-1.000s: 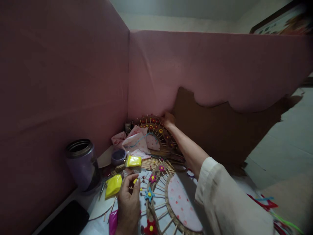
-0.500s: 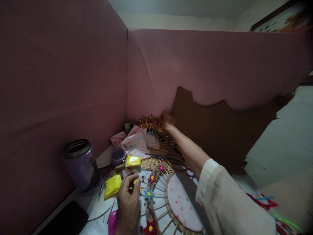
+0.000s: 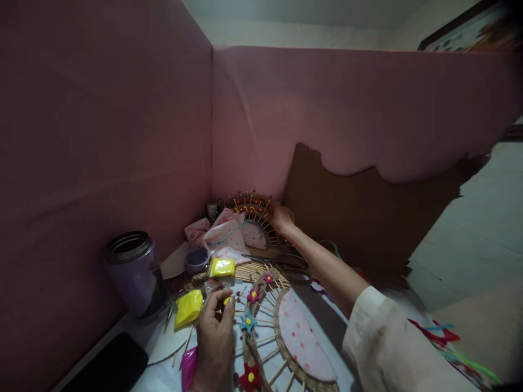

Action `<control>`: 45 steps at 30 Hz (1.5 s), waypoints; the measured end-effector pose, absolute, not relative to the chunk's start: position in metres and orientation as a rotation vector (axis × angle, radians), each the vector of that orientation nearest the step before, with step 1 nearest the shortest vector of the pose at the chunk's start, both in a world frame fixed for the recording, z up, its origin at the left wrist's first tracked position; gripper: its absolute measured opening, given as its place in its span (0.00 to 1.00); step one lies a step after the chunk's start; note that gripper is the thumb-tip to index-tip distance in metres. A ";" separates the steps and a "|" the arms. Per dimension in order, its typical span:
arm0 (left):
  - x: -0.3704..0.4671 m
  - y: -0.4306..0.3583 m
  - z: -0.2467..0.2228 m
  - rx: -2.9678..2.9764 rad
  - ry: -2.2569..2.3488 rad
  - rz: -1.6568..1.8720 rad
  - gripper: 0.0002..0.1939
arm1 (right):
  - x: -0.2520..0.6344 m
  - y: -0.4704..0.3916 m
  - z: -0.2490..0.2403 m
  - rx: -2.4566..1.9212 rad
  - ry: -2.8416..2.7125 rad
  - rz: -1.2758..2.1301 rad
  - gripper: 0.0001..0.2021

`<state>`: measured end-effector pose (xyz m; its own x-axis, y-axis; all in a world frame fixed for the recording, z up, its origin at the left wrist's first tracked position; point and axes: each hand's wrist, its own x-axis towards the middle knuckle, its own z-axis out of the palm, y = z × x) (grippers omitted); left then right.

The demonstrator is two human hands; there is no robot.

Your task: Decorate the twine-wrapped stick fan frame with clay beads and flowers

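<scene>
My left hand [image 3: 214,337] is closed, thumb and forefinger curled round a small yellow piece of clay [image 3: 227,301]. It rests beside a fan-shaped frame [image 3: 281,356] of sticks and twisted cord, with a dotted fabric half-circle and clay flowers, among them a blue one [image 3: 248,322] and a red one [image 3: 249,377]. My right hand [image 3: 281,219] reaches to the right edge of a second, similar fan [image 3: 254,235] at the back, decorated with red and yellow flowers. Its fingers look pinched there, but what they hold is too small to make out.
Yellow clay packets [image 3: 188,309], [image 3: 223,267] lie left of the near fan. A purple tumbler [image 3: 134,277], black phone [image 3: 108,365], purple tape roll [image 3: 196,261] and dotted cloth [image 3: 224,231] surround them. Scissors [image 3: 292,261] lie under my right forearm. Brown cardboard [image 3: 347,218] leans against the pink partition.
My right hand has shifted slightly down and toward me along the back fan's edge, its sleeve moving right. My left hand has stayed in place.
</scene>
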<state>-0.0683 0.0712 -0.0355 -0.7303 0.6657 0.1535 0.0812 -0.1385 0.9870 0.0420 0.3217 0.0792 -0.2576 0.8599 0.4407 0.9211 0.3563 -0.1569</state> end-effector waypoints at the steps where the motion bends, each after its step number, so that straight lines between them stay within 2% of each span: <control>1: -0.069 0.071 -0.036 0.870 1.708 1.890 0.15 | 0.044 0.321 0.078 -1.532 -2.168 -0.178 0.14; 16: -0.069 0.070 -0.036 0.902 1.687 1.814 0.16 | 0.069 0.304 0.056 -1.134 -2.215 -0.171 0.11; 24: -0.068 0.071 -0.034 0.896 1.662 1.816 0.17 | 0.069 0.330 0.068 -1.158 -2.219 -0.075 0.15; 30: -0.069 0.071 -0.032 0.925 1.651 1.820 0.17 | 0.061 0.344 0.083 -1.028 -2.277 -0.007 0.12; 40: -0.067 0.068 -0.029 0.909 1.635 1.800 0.18 | 0.088 0.262 0.058 -0.514 -2.449 -0.205 0.08; 45: -0.067 0.068 -0.028 0.917 1.627 1.796 0.17 | 0.094 0.253 0.050 -0.399 -2.466 -0.305 0.08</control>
<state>-0.0671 0.0684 -0.0278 -0.6205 0.7740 0.1259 0.0492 -0.1218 0.9913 0.0940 0.2530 0.0505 -0.7656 0.2105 0.6079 0.3524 0.9278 0.1226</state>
